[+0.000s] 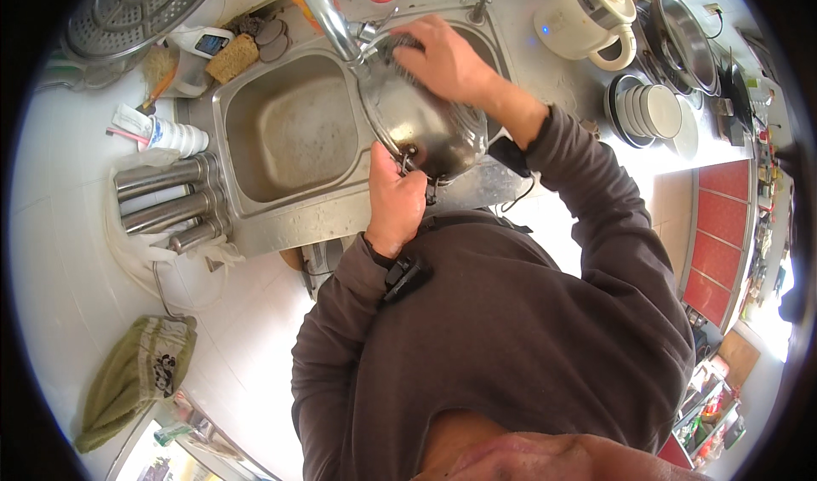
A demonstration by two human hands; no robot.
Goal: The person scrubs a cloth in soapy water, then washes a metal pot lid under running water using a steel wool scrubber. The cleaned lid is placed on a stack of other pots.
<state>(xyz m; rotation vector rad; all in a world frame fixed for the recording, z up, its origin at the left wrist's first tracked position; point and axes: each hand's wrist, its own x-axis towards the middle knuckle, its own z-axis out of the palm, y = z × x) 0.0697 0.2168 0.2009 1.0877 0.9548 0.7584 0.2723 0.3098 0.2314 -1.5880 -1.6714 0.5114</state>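
Observation:
A wet metal pot (434, 123) is tilted over the right basin of a double steel sink, its outer side turned up. My left hand (397, 193) grips the pot by its rim beside a handle fitting. Against the upper part of the pot's outside, my right hand (440, 56) presses a steel wool scrubber (407, 52), partly hidden under the fingers. The chrome faucet (324, 18) arches just left of the pot. The left sink basin (306, 130) is wet and stained, with no dishes in it.
A cream electric kettle (584, 21) stands on the counter at the upper right, near stacked white bowls (657, 112) and metal basins (686, 40). A yellow sponge (233, 59), stacked cups (179, 137) and a perforated steamer tray (137, 8) lie around the sink's left side.

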